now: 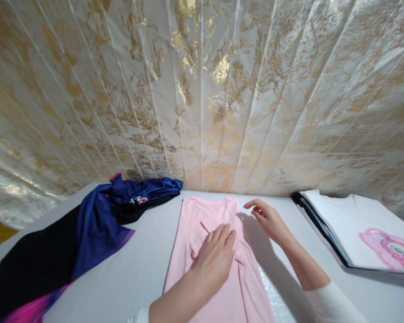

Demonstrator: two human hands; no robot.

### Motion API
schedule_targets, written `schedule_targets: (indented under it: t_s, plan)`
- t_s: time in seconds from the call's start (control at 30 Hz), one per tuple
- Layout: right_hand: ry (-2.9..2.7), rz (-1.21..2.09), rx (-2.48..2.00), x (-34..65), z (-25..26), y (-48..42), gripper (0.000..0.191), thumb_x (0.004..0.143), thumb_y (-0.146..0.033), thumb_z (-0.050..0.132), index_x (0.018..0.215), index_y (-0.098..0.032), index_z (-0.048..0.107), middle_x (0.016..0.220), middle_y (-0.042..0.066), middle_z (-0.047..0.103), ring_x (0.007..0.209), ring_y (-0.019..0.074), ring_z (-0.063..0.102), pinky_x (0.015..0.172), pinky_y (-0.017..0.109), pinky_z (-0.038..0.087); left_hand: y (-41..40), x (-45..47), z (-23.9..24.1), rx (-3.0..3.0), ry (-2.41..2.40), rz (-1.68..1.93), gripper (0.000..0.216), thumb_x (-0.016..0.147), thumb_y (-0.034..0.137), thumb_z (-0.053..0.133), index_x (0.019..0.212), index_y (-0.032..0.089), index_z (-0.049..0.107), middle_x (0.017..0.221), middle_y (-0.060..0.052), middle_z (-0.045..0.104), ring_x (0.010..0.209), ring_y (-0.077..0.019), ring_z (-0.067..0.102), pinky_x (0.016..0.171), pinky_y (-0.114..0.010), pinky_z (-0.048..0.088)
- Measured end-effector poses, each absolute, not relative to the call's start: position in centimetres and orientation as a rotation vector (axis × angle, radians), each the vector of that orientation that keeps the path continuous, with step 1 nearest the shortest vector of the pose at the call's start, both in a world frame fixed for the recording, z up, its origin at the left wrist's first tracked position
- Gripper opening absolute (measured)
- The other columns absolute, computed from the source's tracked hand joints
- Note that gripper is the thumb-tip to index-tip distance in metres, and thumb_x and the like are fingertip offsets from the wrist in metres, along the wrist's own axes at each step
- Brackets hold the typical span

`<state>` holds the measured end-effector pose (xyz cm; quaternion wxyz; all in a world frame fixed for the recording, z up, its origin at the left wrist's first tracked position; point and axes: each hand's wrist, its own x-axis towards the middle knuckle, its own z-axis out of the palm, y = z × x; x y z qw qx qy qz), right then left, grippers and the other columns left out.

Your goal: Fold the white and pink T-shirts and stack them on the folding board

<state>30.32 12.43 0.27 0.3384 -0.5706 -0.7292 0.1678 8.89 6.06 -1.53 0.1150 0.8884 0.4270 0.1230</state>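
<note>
Both hands are on or at a pink garment [202, 251] that lies flat in the middle of the worktop [144, 264]. Left hand [215, 258] rests palm down on the middle of the cloth, fingers stretched and together, gripping nothing. Right hand [267, 218] sits at the garment's right edge near its top, fingers loosely curled and relaxed; whether the fingertips pinch the hem or only touch it cannot be told. Both sleeves are white.

The pink garment is folded into a long narrow strip running from the wall toward the person, with two small ribbon ties showing, one above the left hand and one just beside it on the right. Under its lower right edge a bit of clear plastic [272, 287] shows.

To the left, well apart from the hands, lies one crumpled heap of clothes [87, 224]: blue cloth with a small badge, black cloth beneath, and a magenta part at the near corner. To the right, apart from the right hand, lies one white shirt [357, 229] with a pink cartoon print, spread on a dark board [318, 226]. Nothing lies between either hand and the pink garment, and the worktop between the piles is bare. Behind everything hangs a white and gold sheet [202, 89], creased in long folds, reaching down to the worktop's far edge.

Counted: two hands, one pink garment, one heap, one white shirt, one board.
</note>
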Motion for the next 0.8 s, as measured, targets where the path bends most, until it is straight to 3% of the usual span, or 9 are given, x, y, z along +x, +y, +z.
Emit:
schedule_targets:
  t_s: [0.13, 0.3, 0.4, 0.67, 0.8]
  plan:
    - [-1.991, 0.388, -1.433, 29.9, -1.1, 17.8, 0.037, 0.074, -0.006, 0.04, 0.096, -0.018, 0.067, 0.089, 0.006, 0.065, 0.078, 0.0163, 0.06, 0.074, 0.027, 0.046, 5.9, 8.8, -0.8, 2.65, 1.097, 0.386, 0.057, 0.082, 0.001, 0.041, 0.137, 0.016, 0.045, 0.155, -0.01, 0.033, 0.142, -0.0254, 0.029, 0.112, -0.043, 0.031]
    - [-2.124, 0.315, -1.443, 28.6, -1.8, 20.6, 0.029, 0.071, -0.001, 0.044, 0.074, -0.017, 0.068, 0.085, 0.005, 0.062, 0.086, 0.018, 0.058, 0.082, 0.028, 0.043, 5.5, 9.3, -0.7, 2.671, 0.957, 0.389, 0.046, 0.087, 0.005, 0.043, 0.131, 0.016, 0.05, 0.151, -0.011, 0.04, 0.14, -0.0248, 0.033, 0.11, -0.042, 0.033]
    - [-2.148, 0.249, -1.507, 28.5, -1.7, 20.8, 0.025, 0.073, -0.003, 0.047, 0.071, -0.018, 0.067, 0.085, 0.006, 0.062, 0.087, 0.0191, 0.056, 0.082, 0.029, 0.041, 5.2, 9.5, -1.1, 2.678, 0.966, 0.371, 0.046, 0.089, 0.008, 0.046, 0.133, 0.02, 0.049, 0.151, -0.011, 0.04, 0.139, -0.028, 0.034, 0.108, -0.045, 0.034]
    - [-2.04, 0.129, -1.581, 26.6, -0.7, 19.4, 0.012, 0.08, -0.01, 0.056, 0.081, -0.019, 0.063, 0.091, 0.009, 0.061, 0.091, 0.0224, 0.056, 0.082, 0.032, 0.04, 5.3, 9.2, -0.9, 2.678, 0.955, 0.407, 0.041, 0.09, 0.012, 0.053, 0.129, 0.024, 0.052, 0.15, -0.012, 0.04, 0.138, -0.0289, 0.036, 0.107, -0.045, 0.036]
    - [-1.952, 0.209, -1.502, 26.2, -0.2, 16.2, 0.017, 0.084, -0.018, 0.051, 0.1, -0.017, 0.057, 0.097, 0.009, 0.06, 0.091, 0.0214, 0.057, 0.084, 0.034, 0.044, 5.3, 8.8, 0.5, 2.595, 0.988, 0.514, 0.031, 0.087, 0.007, 0.054, 0.114, 0.021, 0.057, 0.132, -0.007, 0.054, 0.123, -0.0227, 0.047, 0.103, -0.037, 0.04]
